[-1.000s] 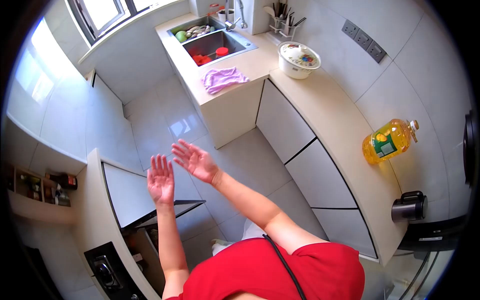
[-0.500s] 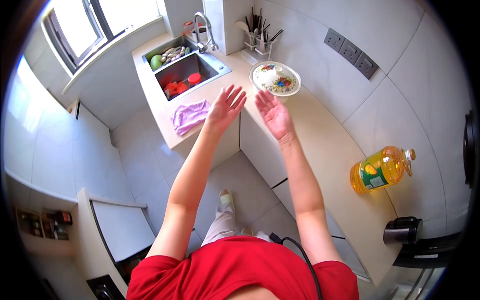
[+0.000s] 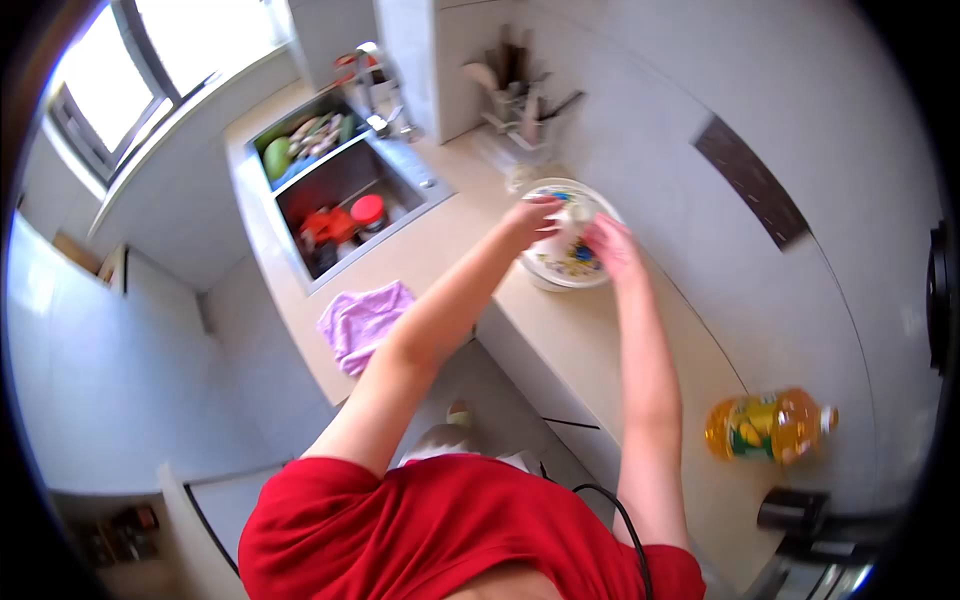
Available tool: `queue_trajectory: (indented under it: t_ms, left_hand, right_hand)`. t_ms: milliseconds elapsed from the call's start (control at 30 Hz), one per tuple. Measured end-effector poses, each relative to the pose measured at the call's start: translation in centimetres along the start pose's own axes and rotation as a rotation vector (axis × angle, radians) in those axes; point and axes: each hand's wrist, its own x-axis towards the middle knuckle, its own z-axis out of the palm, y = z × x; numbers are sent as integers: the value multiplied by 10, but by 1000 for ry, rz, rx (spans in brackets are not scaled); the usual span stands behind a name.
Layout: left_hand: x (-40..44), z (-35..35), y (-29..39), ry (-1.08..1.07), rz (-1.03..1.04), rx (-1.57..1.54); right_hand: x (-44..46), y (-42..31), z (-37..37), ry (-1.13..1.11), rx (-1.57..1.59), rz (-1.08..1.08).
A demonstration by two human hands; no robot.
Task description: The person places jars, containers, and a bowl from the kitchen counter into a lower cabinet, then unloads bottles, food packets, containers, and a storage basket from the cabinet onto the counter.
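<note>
A white lidded pot (image 3: 565,272) with a flower pattern stands on the counter. My left hand (image 3: 533,217) is over the left side of its lid, fingers apart and slightly curved. On the lid's right side is my right hand (image 3: 612,246), its fingers reaching toward the pale knob (image 3: 577,212). Both hands are a little blurred, and whether they touch the lid I cannot tell. Neither hand has closed on anything that I can see.
A double sink (image 3: 400,190) holds vegetables (image 3: 318,138) in one basin and a red-lidded jar (image 3: 368,210) in the other. A pink cloth (image 3: 365,318) lies near the counter edge. An oil bottle (image 3: 770,427) and a utensil rack (image 3: 520,110) stand along the wall.
Both hands have moved forward and right, from palms raised in front of the pot to over its lid. The view has shifted, and the pot appears lower in it.
</note>
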Motion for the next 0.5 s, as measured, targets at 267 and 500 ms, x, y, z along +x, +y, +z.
queue_trajectory:
  t_ms: [267, 500]
  left_hand:
    - [22, 9, 9, 15, -80, 70]
    - [28, 27, 4, 80, 11, 141]
  right_hand:
    - [15, -10, 13, -28, -98, 166]
    - [15, -20, 3, -124, -177, 123]
